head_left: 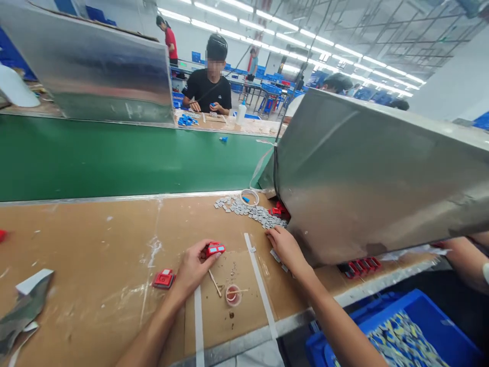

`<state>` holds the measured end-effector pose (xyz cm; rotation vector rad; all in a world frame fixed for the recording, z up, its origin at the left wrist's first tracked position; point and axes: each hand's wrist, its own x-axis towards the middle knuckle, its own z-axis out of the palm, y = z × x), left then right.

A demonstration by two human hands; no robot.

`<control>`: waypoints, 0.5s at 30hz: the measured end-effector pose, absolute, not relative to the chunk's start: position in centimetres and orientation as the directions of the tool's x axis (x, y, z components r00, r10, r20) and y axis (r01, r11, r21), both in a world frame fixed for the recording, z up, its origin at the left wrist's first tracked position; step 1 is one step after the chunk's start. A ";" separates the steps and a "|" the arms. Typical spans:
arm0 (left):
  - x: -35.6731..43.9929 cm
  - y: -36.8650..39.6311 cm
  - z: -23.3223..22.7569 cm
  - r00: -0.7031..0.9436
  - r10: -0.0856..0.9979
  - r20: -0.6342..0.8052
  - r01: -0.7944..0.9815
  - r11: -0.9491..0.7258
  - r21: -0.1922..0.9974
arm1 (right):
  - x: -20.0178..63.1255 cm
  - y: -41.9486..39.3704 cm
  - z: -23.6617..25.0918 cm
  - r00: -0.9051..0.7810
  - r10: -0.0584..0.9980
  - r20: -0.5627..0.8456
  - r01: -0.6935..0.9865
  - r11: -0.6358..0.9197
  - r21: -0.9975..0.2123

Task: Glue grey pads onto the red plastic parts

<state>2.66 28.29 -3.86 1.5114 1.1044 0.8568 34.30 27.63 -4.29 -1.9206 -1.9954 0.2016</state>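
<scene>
Left hand (193, 267) pinching red part (215, 249), long axis pointing right | right hand (284, 247) spread, fingertips at grey chips (252, 210) | chips up-right of part, nearer right hand

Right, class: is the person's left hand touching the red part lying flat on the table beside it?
Apart. The head view shows bare brown table between the left hand and the flat red part; that hand instead pinches another red piece.
</scene>
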 end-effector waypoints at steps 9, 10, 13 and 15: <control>2.3 28.3 -4.5 0.343 0.935 -0.096 -0.058 0.123 0.991 | 29.5 29.6 -0.2 -0.124 0.957 0.262 0.599 0.283 -0.749; 2.3 28.3 -4.4 0.346 0.931 -0.113 -0.092 0.154 0.984 | 28.2 29.7 0.1 -0.124 0.960 0.251 0.517 0.278 -0.809; 2.3 28.3 -4.3 0.354 0.924 -0.145 -0.207 0.229 0.951 | 24.8 29.6 0.2 -0.127 0.973 0.193 0.292 0.222 -0.930; 2.5 28.3 -4.3 0.376 0.914 -0.151 -0.259 0.260 0.930 | 23.7 29.1 -0.3 -0.133 0.984 0.118 0.186 0.141 -0.972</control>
